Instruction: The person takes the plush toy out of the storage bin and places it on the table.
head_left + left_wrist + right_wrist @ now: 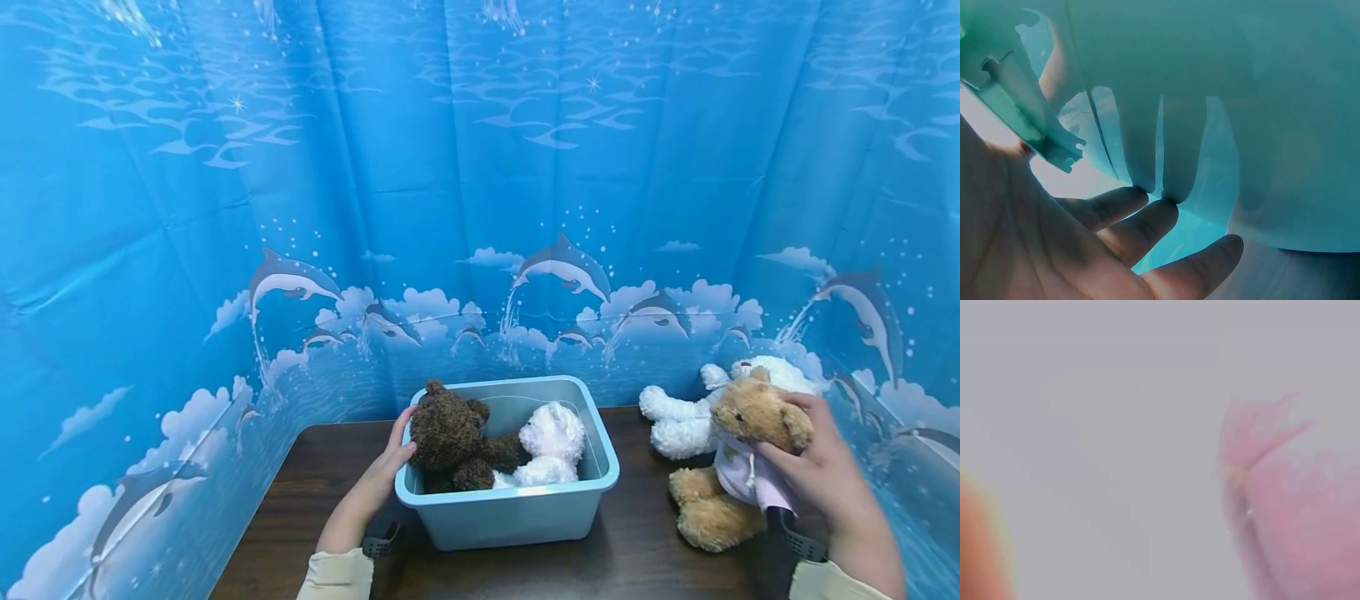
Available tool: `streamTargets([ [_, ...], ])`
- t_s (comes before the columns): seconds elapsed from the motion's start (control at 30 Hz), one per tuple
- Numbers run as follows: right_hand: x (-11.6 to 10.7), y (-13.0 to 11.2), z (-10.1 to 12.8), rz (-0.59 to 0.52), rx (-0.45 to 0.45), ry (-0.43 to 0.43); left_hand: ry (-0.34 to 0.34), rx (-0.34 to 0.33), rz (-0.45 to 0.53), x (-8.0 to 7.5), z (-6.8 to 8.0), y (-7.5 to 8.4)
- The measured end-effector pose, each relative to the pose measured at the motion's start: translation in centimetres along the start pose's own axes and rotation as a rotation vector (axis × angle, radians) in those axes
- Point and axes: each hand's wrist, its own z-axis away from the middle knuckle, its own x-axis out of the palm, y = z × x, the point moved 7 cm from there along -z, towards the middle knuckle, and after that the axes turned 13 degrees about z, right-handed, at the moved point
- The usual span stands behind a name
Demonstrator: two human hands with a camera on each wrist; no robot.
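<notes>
My left hand [389, 461] holds the left rim of a light blue plastic bin [510, 512], thumb over the edge. In the left wrist view, fingertips [1169, 203] meet the bin's outer wall [1297, 156]. Inside the bin, a dark brown teddy bear [447, 433] leans at the left and a white teddy bear [553, 433] sits at the right. My right hand [821, 458] grips a tan teddy bear [757, 412] in a lilac shirt from behind, around its head and upper back. Blurred lilac fabric [1310, 519] fills part of the right wrist view.
Another white plush bear [678, 421] lies behind the tan one, partly hidden by it. The dark wood table [292, 492] ends at a blue dolphin-print curtain [465, 208], which hangs along the back and both sides.
</notes>
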Motion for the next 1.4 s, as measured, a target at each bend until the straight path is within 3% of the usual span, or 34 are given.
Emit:
streamTargets([
  [0.13,-0.1,1.4,0.1,0.013,0.082,-0.062,0.007,-0.017,-0.005,-0.1,0.1,-0.1],
  [0.27,-0.4,3.3,0.4,0.010,0.229,-0.104,0.009,-0.024,-0.011,0.0,0.0,-0.1],
  [0.37,-0.7,4.6,0.8,0.040,0.317,-0.091,0.014,-0.018,-0.010,0.0,0.0,-0.1],
  [0.57,-1.4,6.3,1.2,0.117,0.366,-0.040,0.017,-0.006,-0.016,-0.2,-0.2,0.0],
  [0.83,-1.5,7.4,2.0,0.123,0.472,-0.088,0.015,-0.007,-0.028,0.0,-0.1,0.1],
  [1.03,-1.2,7.9,2.7,0.118,0.648,-0.115,0.012,-0.008,-0.027,-0.1,-0.1,0.0],
  [1.4,-2.0,8.4,4.4,0.063,0.810,-0.028,0.014,-0.012,-0.037,0.0,-0.1,0.0],
])
